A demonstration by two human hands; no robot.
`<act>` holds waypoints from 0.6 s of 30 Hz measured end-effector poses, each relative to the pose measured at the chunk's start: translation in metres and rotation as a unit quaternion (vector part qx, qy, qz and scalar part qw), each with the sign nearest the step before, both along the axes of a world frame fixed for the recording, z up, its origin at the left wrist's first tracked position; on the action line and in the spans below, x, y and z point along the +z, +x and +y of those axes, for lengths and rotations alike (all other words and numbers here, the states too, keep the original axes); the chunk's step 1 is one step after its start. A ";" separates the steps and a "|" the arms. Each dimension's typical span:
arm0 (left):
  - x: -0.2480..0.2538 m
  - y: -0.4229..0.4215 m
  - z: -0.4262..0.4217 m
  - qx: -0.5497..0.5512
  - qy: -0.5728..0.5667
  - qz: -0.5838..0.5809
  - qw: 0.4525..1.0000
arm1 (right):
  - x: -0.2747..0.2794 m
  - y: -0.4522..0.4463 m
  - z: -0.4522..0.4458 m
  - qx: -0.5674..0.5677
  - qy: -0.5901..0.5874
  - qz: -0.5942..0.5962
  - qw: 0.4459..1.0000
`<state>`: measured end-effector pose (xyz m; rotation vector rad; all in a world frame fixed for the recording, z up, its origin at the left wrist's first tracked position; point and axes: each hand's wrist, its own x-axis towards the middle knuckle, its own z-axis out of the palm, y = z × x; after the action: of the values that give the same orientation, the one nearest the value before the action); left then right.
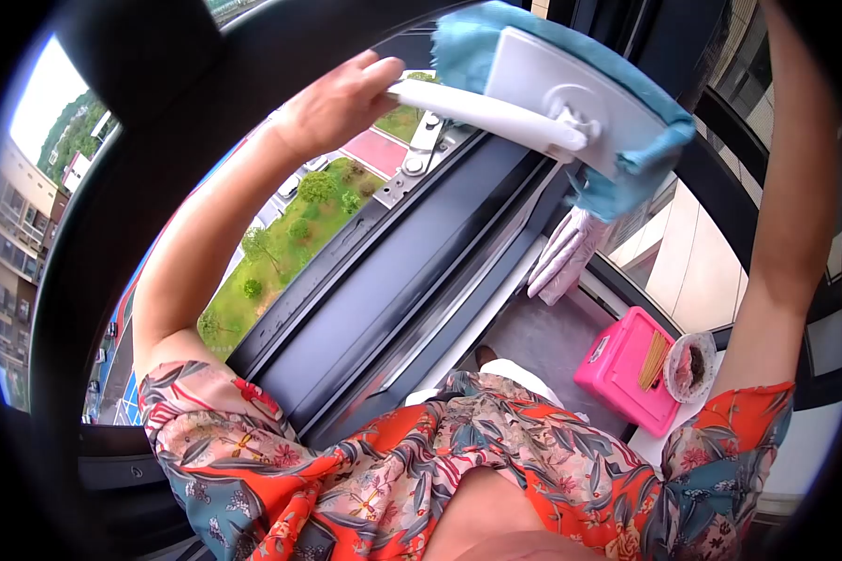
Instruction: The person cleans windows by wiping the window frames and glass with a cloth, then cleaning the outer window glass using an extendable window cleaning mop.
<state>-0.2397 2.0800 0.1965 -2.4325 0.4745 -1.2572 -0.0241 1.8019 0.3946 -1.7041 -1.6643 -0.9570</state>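
Observation:
Fingers wrapped round the end of a white handle, my left hand (341, 103) is raised beyond the window frame. The handle joins a flat mop (557, 103) with a white rectangular plate and a swivel joint. A blue cloth (641, 182) is wrapped over the plate's edges, and its ragged ends hang loose. The mop is tilted at the top of the view, above the dark window frame (374, 290). On the right side my right arm (791, 187) reaches up; its hand is outside the picture.
A metal window hinge (412, 164) sits on the frame, with lawn and trees (318, 187) far below outside. Indoors, a pale quilted cloth (571, 252) hangs by the sill. A pink box (627, 369) holds wooden sticks (653, 360) and a patterned bowl (706, 383).

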 end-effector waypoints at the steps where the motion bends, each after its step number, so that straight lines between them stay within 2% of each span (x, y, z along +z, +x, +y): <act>1: 0.003 -0.004 -0.024 0.096 -0.054 0.086 0.990 | -0.019 -0.003 -0.021 0.002 0.009 0.034 0.999; 3: 0.003 0.003 -0.051 0.105 -0.018 0.058 0.993 | -0.064 -0.023 -0.066 0.005 -0.009 0.133 0.991; 4: 0.004 0.001 -0.067 0.078 -0.035 0.086 0.993 | -0.091 -0.037 -0.086 -0.003 -0.043 0.199 0.979; 5: 0.000 -0.001 -0.079 0.060 -0.025 0.093 0.994 | -0.119 -0.061 -0.099 -0.026 -0.070 0.284 0.956; 7: 0.000 -0.007 -0.108 0.043 -0.035 0.153 0.987 | -0.156 -0.088 -0.127 0.034 -0.129 0.440 0.888; 9: -0.004 -0.009 -0.128 -0.034 0.020 0.114 0.993 | -0.182 -0.105 -0.154 0.063 -0.135 0.532 0.834; 11: -0.007 -0.013 -0.153 -0.078 0.020 0.182 0.980 | -0.199 -0.122 -0.175 -0.012 -0.166 0.584 0.795; 18: -0.016 -0.029 -0.193 -0.097 0.039 0.400 0.910 | -0.216 -0.194 -0.209 -0.155 -0.121 0.555 0.809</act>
<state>-0.2686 1.8867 0.1809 -2.7952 0.9712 -0.2127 -0.2182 1.5925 0.1789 -2.0944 -0.7196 0.2357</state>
